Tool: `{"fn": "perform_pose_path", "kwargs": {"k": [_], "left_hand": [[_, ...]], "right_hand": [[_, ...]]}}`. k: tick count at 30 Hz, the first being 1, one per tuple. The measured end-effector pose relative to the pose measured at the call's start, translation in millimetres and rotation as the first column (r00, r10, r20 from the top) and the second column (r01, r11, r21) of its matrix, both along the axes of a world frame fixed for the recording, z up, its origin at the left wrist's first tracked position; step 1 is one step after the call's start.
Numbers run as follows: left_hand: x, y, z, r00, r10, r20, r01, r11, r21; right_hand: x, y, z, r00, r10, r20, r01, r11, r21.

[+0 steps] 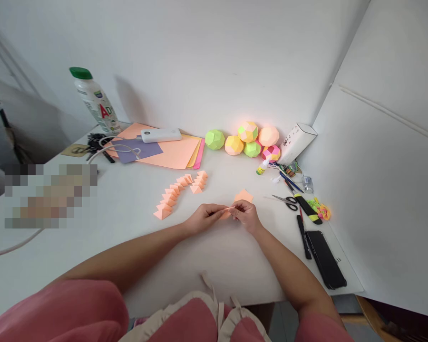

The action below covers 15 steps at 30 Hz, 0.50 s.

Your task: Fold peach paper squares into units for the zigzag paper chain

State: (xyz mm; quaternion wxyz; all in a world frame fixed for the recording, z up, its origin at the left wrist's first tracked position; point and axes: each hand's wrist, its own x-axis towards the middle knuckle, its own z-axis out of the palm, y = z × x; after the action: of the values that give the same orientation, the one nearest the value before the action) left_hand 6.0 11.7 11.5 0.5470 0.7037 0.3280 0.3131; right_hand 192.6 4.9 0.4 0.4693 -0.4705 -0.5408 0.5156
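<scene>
A small peach paper piece (226,213) is held between both hands above the white table. My left hand (206,217) pinches its left side, and my right hand (246,214) has its fingers closed on the right side. Just behind my right hand lies a flat peach paper piece (245,194). To the left of the hands, folded peach paper pieces stand in a long curved row (169,196), with a shorter row (199,182) beside it. Fingers partly cover the held piece, so its exact shape is hidden.
Paper balls (234,145) sit along the wall. At back left are coloured sheets (178,151), a power bank (161,136) and a bottle (97,104). On the right lie scissors (290,202), a cutter (308,208), a glue bottle (262,167) and a phone (326,260).
</scene>
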Motion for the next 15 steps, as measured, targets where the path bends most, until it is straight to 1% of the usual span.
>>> {"fn": "perform_pose_path", "kwargs": {"k": [6, 15], "left_hand": [[-0.7, -0.2, -0.8, 1.0, -0.02, 0.0, 0.02, 1.0, -0.016], [-0.8, -0.6, 0.2, 1.0, 0.008, 0.007, -0.008, 1.0, -0.022]], "right_hand": [[0.3, 0.3, -0.2, 1.0, 0.004, -0.003, -0.004, 1.0, -0.01], [1.1, 0.7, 0.4, 1.0, 0.015, -0.012, -0.015, 1.0, -0.007]]}}
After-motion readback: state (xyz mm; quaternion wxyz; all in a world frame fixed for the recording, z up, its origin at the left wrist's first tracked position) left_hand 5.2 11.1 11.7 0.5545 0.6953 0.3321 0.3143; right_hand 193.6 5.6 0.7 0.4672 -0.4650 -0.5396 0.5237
